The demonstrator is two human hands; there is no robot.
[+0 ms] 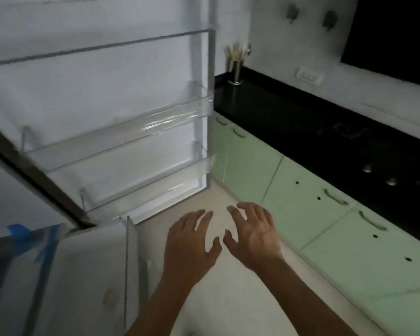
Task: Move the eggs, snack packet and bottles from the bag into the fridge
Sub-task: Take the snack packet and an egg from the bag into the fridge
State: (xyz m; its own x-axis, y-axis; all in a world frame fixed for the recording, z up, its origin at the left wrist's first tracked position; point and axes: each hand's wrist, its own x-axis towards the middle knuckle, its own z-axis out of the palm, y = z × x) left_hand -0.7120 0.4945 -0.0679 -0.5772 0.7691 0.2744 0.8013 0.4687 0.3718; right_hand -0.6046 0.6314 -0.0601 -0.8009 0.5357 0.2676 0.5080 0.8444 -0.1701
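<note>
Pale floor (228, 299) is showing beneath two empty hands hovering side by side, fingers spread wide: left hand (189, 241), right hand (252, 234). Up and to their left, the open fridge door (107, 81) is standing nearer the left hand, offering two clear shelves, upper bin (121, 139) and lower bin (150, 192), both looking bare. Bag, eggs, snack packet and bottles are showing nowhere: none to count.
</note>
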